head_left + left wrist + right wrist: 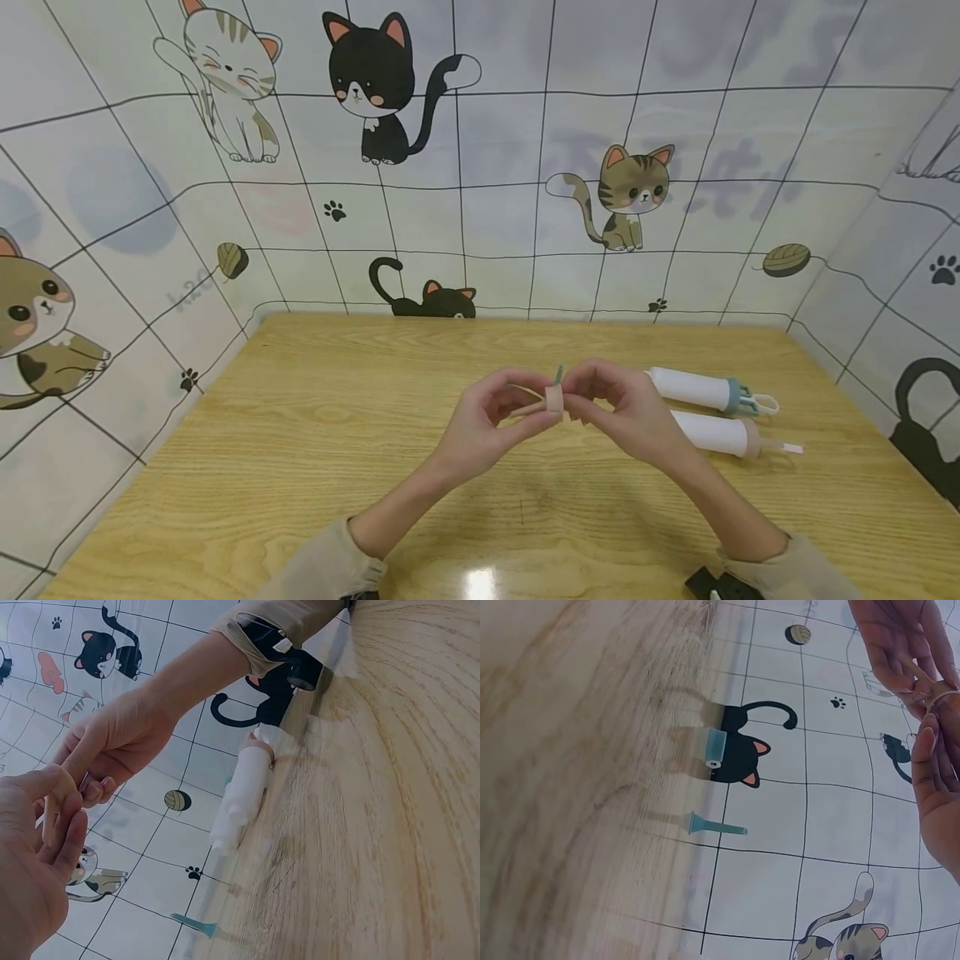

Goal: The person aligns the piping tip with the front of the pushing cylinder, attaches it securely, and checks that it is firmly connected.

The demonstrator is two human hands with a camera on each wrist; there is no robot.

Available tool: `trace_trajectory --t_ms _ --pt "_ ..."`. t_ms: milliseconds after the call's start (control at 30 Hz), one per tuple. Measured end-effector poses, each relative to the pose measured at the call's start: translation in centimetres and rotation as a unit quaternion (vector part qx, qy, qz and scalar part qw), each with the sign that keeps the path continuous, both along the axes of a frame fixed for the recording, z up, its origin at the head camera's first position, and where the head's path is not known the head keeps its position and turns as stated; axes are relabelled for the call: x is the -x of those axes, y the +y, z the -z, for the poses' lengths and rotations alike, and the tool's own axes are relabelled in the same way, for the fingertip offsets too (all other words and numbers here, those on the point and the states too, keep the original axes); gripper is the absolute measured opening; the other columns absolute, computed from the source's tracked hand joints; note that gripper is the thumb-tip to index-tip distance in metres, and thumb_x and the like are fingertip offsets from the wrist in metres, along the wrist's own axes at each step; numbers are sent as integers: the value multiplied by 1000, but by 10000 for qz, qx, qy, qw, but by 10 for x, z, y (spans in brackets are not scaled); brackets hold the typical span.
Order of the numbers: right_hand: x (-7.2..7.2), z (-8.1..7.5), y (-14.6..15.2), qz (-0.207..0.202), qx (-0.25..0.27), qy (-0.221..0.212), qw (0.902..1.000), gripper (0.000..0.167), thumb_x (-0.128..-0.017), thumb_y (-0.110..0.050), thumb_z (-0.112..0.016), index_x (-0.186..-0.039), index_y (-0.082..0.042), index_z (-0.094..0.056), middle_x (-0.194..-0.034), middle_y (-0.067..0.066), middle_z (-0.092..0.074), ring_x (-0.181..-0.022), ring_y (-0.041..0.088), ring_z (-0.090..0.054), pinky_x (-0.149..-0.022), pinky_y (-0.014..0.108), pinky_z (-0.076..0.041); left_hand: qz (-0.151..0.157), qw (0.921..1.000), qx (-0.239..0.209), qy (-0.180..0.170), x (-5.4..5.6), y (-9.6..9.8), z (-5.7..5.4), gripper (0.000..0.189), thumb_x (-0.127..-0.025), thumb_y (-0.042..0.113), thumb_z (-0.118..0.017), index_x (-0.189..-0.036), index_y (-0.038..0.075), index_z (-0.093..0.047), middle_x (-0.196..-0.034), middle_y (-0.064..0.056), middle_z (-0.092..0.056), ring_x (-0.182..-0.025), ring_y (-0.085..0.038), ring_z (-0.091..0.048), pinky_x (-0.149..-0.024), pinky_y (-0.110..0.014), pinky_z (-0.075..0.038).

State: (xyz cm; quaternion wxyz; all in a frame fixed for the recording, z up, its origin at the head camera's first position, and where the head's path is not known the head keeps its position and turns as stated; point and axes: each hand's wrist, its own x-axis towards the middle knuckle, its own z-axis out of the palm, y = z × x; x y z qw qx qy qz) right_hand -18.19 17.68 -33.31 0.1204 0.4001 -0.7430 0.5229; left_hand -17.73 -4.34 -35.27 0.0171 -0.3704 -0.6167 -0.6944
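A small beige cap [553,398] with a thin spout pointing left is between the two hands in the head view. My left hand [483,425] pinches it with thumb and fingers. From the other side, the fingertips of my right hand [630,412] grip its edge. In the right wrist view both hands meet at the cap [943,701], partly covered by fingers. Behind the hands, a teal funnel-shaped nozzle [712,825] stands upright on the table, its tip [558,374] showing above the cap. A short teal cylinder [715,746] stands near it.
Two white tubes lie at the right of the wooden table [300,433]: one with a teal end [690,388], the other with a beige end [708,432]. A cat-patterned sheet [502,208] hangs behind and at both sides.
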Motion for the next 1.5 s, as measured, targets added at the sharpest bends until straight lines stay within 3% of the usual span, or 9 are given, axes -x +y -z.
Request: trace_trajectory --t_ms 333,700,933,1333,1500 --pt "0 -6 5 24 -33 33 10000 25 -91 13 -66 -105 -8 -66 -87 1 -66 -70 15 -61 -58 27 -54 5 9999 -86 76 1 -1 1 31 -91 -2 -72 -121 0 -63 -116 -16 -64 -101 -22 -69 -99 -43 -55" --pt "0 -14 21 742 -440 155 9962 22 -93 6 -68 -106 -12 -67 -94 0 -68 -81 15 -65 -69 21 -55 -54 10000 -77 10 2 -1 0 31 -90 -3 -73 -119 2 -64 -113 -14 -64 -97 -19 -69 -98 -43 -55" --pt "1 -11 31 985 -613 46 9932 22 -94 4 -68 -105 -15 -67 -98 -4 -69 -87 12 -66 -73 20 -55 -138 9999 19 -64 2 -3 0 31 -90 -2 -74 -119 3 -64 -114 -12 -64 -97 -20 -69 -97 -42 -56" --pt "5 -8 47 1131 -1094 62 9875 15 -95 -3 -70 -107 -12 -67 -95 0 -69 -82 12 -63 -71 20 -53 -122 9999 32 -63 3 -2 1 31 -90 -1 -74 -118 2 -64 -114 -12 -65 -98 -20 -69 -96 -43 -56" --pt "8 -4 57 1194 -1307 11 9842 19 -95 -4 -71 -108 -18 -66 -95 -4 -67 -81 11 -61 -71 20 -52 -105 9999 56 -31 4 -3 1 31 -90 -1 -74 -119 2 -64 -114 -12 -65 -98 -20 -69 -96 -42 -57"
